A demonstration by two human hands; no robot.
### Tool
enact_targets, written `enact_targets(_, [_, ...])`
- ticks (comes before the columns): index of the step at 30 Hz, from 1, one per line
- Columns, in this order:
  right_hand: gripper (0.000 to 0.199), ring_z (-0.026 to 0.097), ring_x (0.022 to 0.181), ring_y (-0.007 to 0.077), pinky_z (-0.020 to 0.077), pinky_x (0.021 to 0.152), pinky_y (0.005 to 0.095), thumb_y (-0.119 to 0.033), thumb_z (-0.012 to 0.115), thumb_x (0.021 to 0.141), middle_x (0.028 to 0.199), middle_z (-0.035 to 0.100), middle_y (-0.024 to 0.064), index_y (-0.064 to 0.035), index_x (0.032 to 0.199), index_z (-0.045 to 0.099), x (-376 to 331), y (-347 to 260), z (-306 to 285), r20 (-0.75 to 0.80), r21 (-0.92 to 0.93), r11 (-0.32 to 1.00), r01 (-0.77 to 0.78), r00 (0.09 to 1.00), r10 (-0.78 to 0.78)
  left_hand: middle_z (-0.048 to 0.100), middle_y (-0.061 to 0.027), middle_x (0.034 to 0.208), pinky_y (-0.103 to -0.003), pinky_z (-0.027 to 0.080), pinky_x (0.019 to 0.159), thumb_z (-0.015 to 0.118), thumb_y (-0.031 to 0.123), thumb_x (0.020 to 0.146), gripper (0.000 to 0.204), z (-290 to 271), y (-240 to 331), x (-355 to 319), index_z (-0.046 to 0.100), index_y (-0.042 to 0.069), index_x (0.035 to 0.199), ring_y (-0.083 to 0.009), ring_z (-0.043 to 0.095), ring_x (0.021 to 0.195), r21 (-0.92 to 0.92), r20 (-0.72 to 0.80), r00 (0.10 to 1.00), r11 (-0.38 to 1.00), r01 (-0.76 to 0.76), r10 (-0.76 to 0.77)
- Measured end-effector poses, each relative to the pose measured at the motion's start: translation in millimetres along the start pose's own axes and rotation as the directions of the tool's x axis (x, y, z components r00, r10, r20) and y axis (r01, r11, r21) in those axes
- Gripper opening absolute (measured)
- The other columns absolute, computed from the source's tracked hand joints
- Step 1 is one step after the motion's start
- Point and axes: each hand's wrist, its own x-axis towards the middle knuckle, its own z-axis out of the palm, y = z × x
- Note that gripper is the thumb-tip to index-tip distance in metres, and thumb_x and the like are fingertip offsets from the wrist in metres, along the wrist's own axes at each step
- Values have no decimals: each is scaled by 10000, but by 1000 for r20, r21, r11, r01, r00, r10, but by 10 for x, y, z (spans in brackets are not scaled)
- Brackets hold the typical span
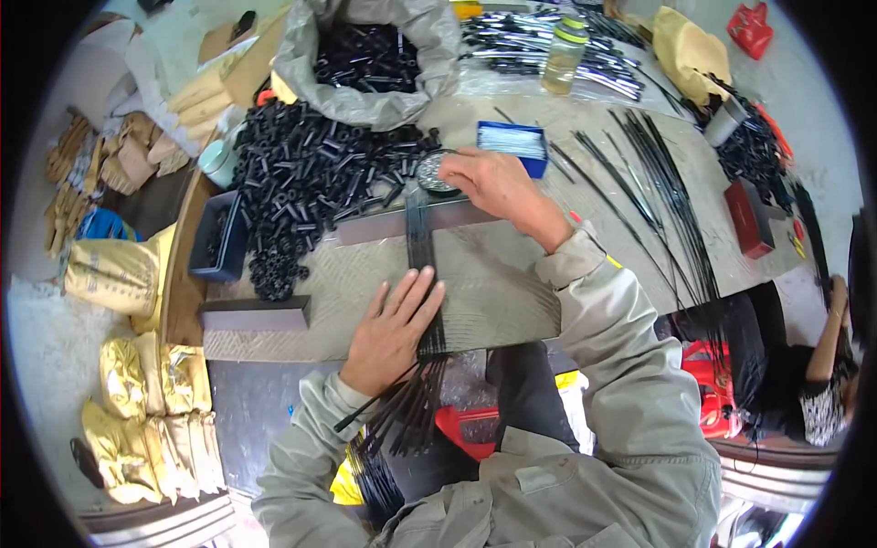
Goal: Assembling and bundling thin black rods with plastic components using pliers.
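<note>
Tabletop edge (512, 346) under rods (419, 237) (hand (385, 338) atop)

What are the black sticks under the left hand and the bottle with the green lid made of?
Black sticks: perhaps metal or plastic, smooth; they look thin and faintly shiny. Bottle: probably clear, smooth plastic, maybe glass; pale liquid shows through.

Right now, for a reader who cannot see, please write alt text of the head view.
A person's left hand rests on a band of thin black rods; the right hand is at a round dish near their far ends. A heap of short black tubes spreads to the left.
</note>
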Motion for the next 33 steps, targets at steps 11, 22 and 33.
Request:
enact_targets(11, [117,596,644,298,456,515,395,-112,581,765,755,570,67,-162,844,652,-158,99,259,105,-117,991,-60,992,72,282,-123,1414,-395,307,1018,486,113,744,613,28,-2,-27,338,49,1335,-276,297,1295,-104,-7,1000,995,9,-10])
enact_targets(22, [164,606,610,289,477,502,395,-94,543,739,753,580,73,-176,820,659,-148,100,276,87,-145,989,-22,996,35,299,-145,1398,-396,264,1040,498,406,778,693,42,-36,-4,333,22,1331,-305,291,1291,-36,-5,999,999,-33,33])
enact_targets(33, [88,591,630,284,449,504,393,-140,584,784,747,569,47,-178,825,651,-160,86,308,104,-173,983,-56,992,75,291,-125,1406,-382,253,1040,535,117,682,692,6,-8,-14,324,31,1335,-270,284,1298,-120,-15,1000,993,6,-8])
